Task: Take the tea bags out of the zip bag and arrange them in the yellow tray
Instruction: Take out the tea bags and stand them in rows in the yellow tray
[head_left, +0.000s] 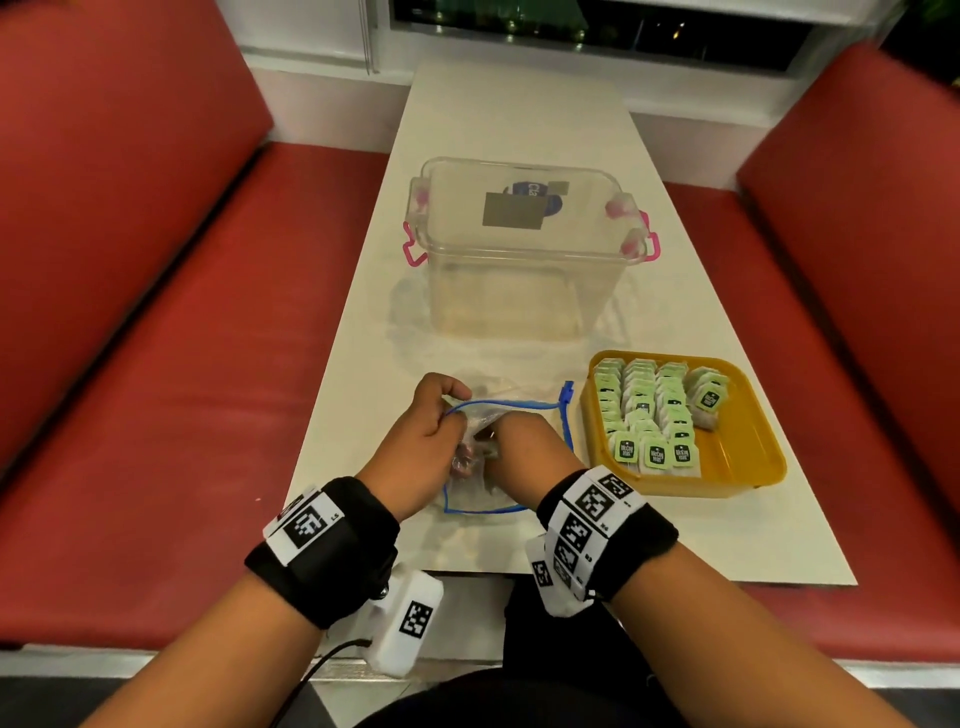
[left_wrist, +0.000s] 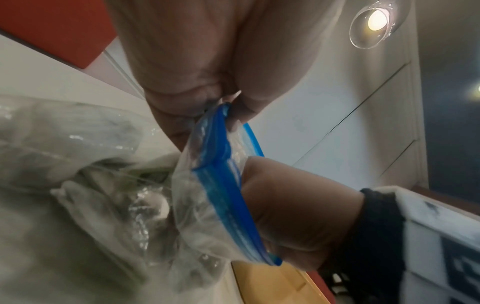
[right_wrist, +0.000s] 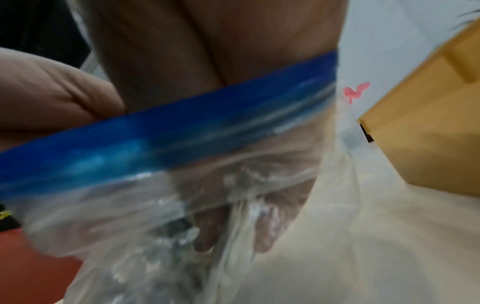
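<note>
Two hands are working at a clear zip bag (head_left: 480, 486) lying on the white tabletop (head_left: 519, 130), near its front edge. The zip bag is made of thin, crinkled plastic with a bright blue zipper strip (left_wrist: 226, 181) running around its open mouth. The left hand (head_left: 423, 444) is pinching that blue rim between thumb and curled fingers, holding the mouth open. The right hand (head_left: 524, 447) is reaching inside the zip bag, its fingers (right_wrist: 262, 232) showing hazily through the plastic; whether they are gripping anything cannot be told. Pale shapes inside the plastic (too blurred to identify) are sitting near the fingertips.

Just to the right of the zip bag, the yellow tray (head_left: 748, 452) is sitting on the tabletop. Tea bags (head_left: 647, 410) with green paper tags are standing in it in neat overlapping rows, filling its left part. A clear storage box (head_left: 519, 249) with pink latches is standing farther back on the tabletop.
</note>
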